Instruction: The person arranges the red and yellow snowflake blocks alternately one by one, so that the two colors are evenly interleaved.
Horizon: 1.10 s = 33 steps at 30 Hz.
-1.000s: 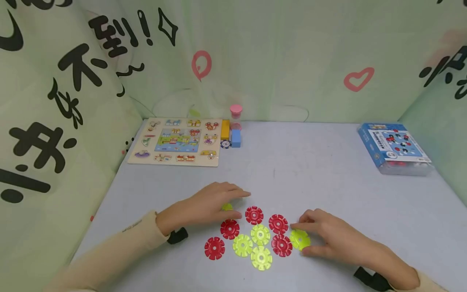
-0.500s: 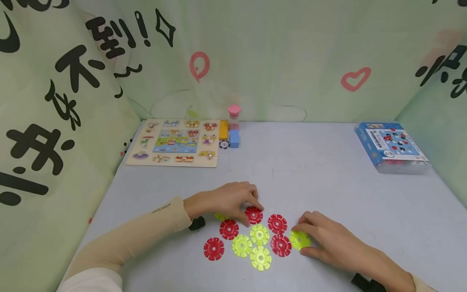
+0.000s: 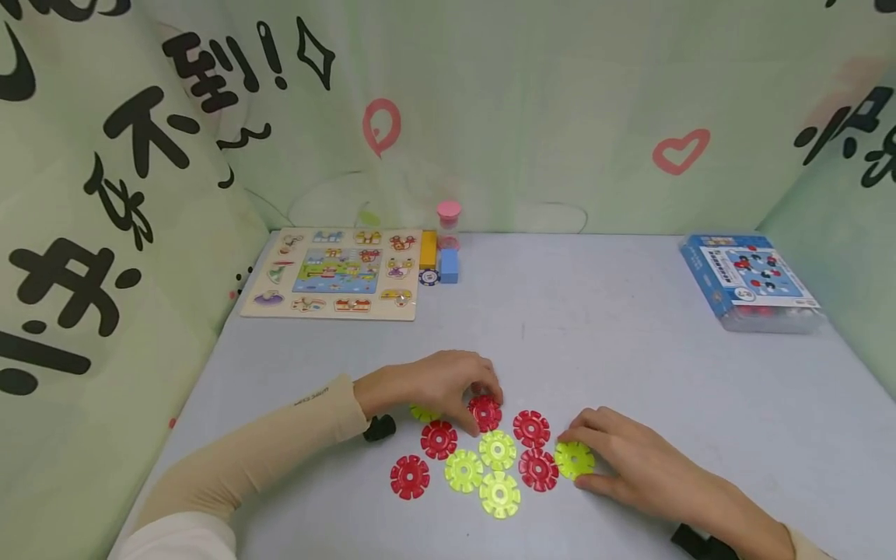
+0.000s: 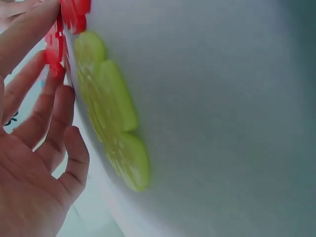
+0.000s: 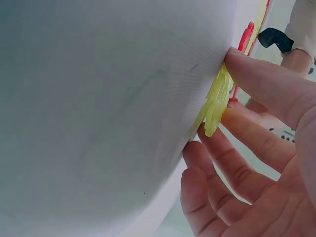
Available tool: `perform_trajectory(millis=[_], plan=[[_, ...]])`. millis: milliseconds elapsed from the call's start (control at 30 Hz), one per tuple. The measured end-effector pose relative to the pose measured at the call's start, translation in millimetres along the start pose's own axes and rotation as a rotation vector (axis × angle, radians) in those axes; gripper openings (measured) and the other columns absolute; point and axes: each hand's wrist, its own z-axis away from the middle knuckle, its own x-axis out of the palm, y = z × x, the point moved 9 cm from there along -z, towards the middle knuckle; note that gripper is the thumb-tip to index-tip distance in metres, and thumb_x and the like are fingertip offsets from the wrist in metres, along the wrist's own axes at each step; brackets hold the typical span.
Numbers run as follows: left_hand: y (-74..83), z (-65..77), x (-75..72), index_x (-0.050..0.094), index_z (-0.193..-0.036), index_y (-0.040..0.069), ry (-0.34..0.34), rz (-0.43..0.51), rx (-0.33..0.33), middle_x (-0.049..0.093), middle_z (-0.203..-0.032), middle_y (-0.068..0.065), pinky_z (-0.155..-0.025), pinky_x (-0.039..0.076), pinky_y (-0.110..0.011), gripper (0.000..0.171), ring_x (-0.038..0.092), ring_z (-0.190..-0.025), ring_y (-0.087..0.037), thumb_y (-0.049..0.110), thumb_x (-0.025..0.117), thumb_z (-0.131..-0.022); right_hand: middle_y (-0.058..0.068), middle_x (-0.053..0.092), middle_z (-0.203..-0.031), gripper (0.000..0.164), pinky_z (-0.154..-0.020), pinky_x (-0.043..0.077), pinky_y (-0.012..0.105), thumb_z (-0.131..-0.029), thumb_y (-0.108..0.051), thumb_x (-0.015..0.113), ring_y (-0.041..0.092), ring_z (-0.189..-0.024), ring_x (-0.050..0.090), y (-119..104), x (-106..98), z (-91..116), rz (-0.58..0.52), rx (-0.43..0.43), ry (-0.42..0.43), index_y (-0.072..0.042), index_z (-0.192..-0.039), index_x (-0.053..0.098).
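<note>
My left hand (image 3: 448,385) pinches a red notched plastic disc (image 3: 485,414) between thumb and fingers; in the left wrist view that disc stands tilted at the fingertips. Partly hidden under the same hand lies a yellow-green notched disc (image 3: 423,414), large in the left wrist view (image 4: 111,108). My right hand (image 3: 630,459) holds another yellow-green disc (image 3: 575,460) by its edges, thumb on the near side and index finger on the far side. Between the hands, red discs (image 3: 538,470) and yellow-green discs (image 3: 500,495) lie flat on the table, several of them touching or nearly so.
A wooden picture puzzle board (image 3: 329,307) lies at the back left. Beside it are a yellow block (image 3: 428,249), a blue block (image 3: 449,266) and a pink-capped hourglass-like thing (image 3: 449,211). A blue box (image 3: 752,280) sits at the back right. Printed curtains surround the white table (image 3: 595,311).
My left hand has moved right from above the yellow-green disc and taken hold of the red disc. My right hand's fingers have drawn in on the yellow-green disc at the right.
</note>
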Motion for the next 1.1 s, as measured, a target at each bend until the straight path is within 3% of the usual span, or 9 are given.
perform_trajectory(millis=[167, 400, 667, 800, 867, 967, 1100], plan=[[3.3, 1.2, 2.5, 0.068, -0.115, 0.031, -0.025, 0.022, 0.024, 0.062, -0.102, 0.017, -0.074, 0.044, -0.018, 0.047, 0.052, -0.088, -0.003, 0.038, 0.082, -0.071, -0.017, 0.056, -0.104, 0.044, -0.078, 0.053, 0.024, -0.072, -0.044, 0.078, -0.001, -0.093, 0.051, -2.5, -0.6, 1.4, -0.028, -0.027, 0.021, -0.027, -0.111, 0.067], [5.4, 1.6, 6.0, 0.064, -0.123, 0.030, -0.092, 0.012, 0.000, 0.060, -0.114, 0.010, -0.076, 0.046, -0.013, 0.054, 0.049, -0.102, -0.003, 0.035, 0.082, -0.071, -0.016, 0.057, -0.104, 0.044, -0.076, 0.053, 0.023, -0.072, -0.042, 0.078, 0.000, -0.092, 0.052, -3.3, -0.5, 0.5, -0.042, -0.040, 0.024, -0.025, -0.111, 0.069], [15.6, 2.6, 2.5, 0.068, -0.117, 0.027, -0.085, -0.188, 0.046, 0.063, -0.109, 0.009, -0.073, 0.046, -0.013, 0.050, 0.052, -0.094, -0.002, 0.042, 0.080, -0.071, -0.017, 0.056, -0.103, 0.043, -0.076, 0.053, 0.022, -0.071, -0.043, 0.079, -0.001, -0.091, 0.052, -2.7, -0.4, 0.4, -0.035, -0.046, 0.037, -0.026, -0.110, 0.069], [12.6, 8.4, -5.5, 0.068, -0.116, 0.027, -0.032, -0.248, 0.053, 0.062, -0.107, 0.010, -0.075, 0.045, -0.015, 0.048, 0.051, -0.092, -0.002, 0.045, 0.077, -0.072, -0.017, 0.056, -0.103, 0.044, -0.076, 0.053, 0.022, -0.071, -0.043, 0.079, -0.001, -0.092, 0.052, -3.3, -0.1, -0.2, -0.036, -0.044, 0.034, -0.025, -0.110, 0.069], [2.0, 16.7, -18.6, 0.069, -0.115, 0.026, 0.040, -0.233, 0.038, 0.062, -0.105, 0.011, -0.075, 0.046, -0.016, 0.047, 0.052, -0.090, -0.003, 0.045, 0.076, -0.073, -0.017, 0.057, -0.104, 0.044, -0.077, 0.053, 0.022, -0.072, -0.043, 0.078, -0.001, -0.092, 0.052, -3.9, 0.2, -0.5, -0.041, -0.047, 0.031, -0.025, -0.111, 0.069], [-29.2, 39.6, -46.7, 0.070, -0.114, 0.023, 0.183, -0.168, -0.035, 0.062, -0.102, 0.011, -0.072, 0.046, -0.020, 0.046, 0.053, -0.087, -0.006, 0.044, 0.076, -0.073, -0.017, 0.056, -0.104, 0.044, -0.077, 0.053, 0.023, -0.073, -0.042, 0.078, -0.001, -0.092, 0.052, -4.9, 0.3, -0.7, -0.043, -0.054, 0.027, -0.025, -0.112, 0.068], [-87.9, 80.3, -69.6, 0.070, -0.115, 0.023, 0.321, -0.090, -0.226, 0.061, -0.100, 0.011, -0.068, 0.045, -0.022, 0.049, 0.052, -0.083, -0.009, 0.042, 0.079, -0.071, -0.017, 0.056, -0.104, 0.043, -0.077, 0.053, 0.023, -0.073, -0.042, 0.078, -0.001, -0.092, 0.052, -4.9, -0.6, -0.6, -0.036, -0.057, 0.031, -0.026, -0.111, 0.068]])
